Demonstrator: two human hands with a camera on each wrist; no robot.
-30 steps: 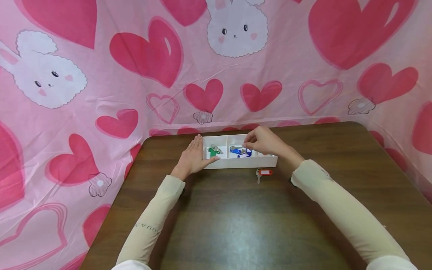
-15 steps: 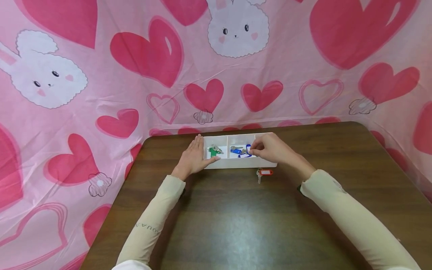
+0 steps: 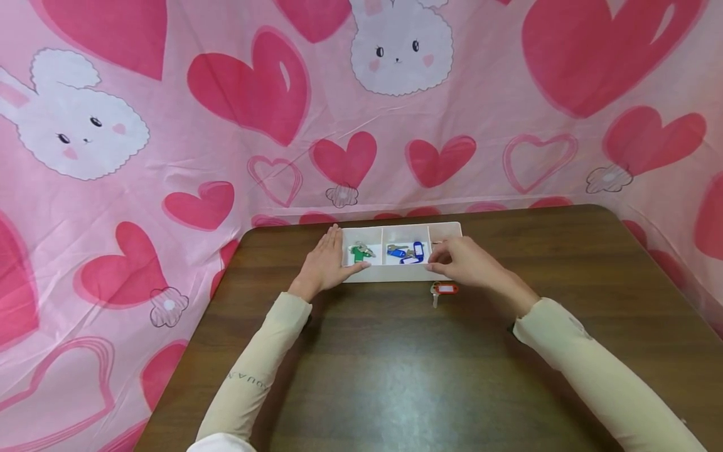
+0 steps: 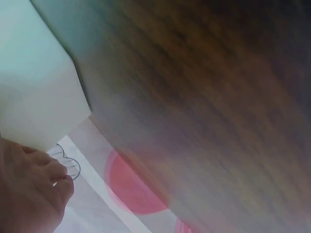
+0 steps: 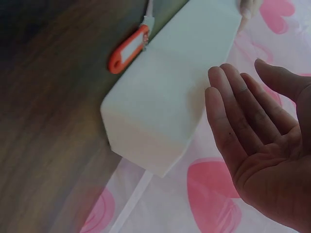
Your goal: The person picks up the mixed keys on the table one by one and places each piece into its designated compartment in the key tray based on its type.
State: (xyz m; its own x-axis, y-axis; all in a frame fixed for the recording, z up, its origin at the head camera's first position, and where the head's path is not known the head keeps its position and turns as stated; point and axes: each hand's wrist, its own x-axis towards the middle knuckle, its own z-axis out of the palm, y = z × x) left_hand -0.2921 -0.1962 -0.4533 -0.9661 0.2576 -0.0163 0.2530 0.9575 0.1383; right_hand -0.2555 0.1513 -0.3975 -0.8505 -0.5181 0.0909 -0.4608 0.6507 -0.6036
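Note:
A white tray (image 3: 395, 272) with three compartments lies near the table's far edge. My left hand (image 3: 323, 263) rests against its left end, fingers straight and thumb along the front rim. Keys with a green tag (image 3: 358, 253) lie in the left compartment. Several keys with blue tags (image 3: 397, 253) fill the middle one. Over the right compartment hovers my right hand (image 3: 465, 260), which hides most of what is inside. In the right wrist view its fingers (image 5: 248, 109) are relaxed, the thumb stands apart, and nothing is between them. A key with a red tag (image 3: 447, 289) lies in front of the tray.
The brown wooden table (image 3: 361, 376) stretches from the tray toward me. A pink cloth (image 3: 486, 113) with hearts and rabbits hangs behind the table and along both sides.
My right hand has moved right, from the middle compartment to the right one. A blue tag it was pinching now lies released in the middle compartment. My left hand stays put.

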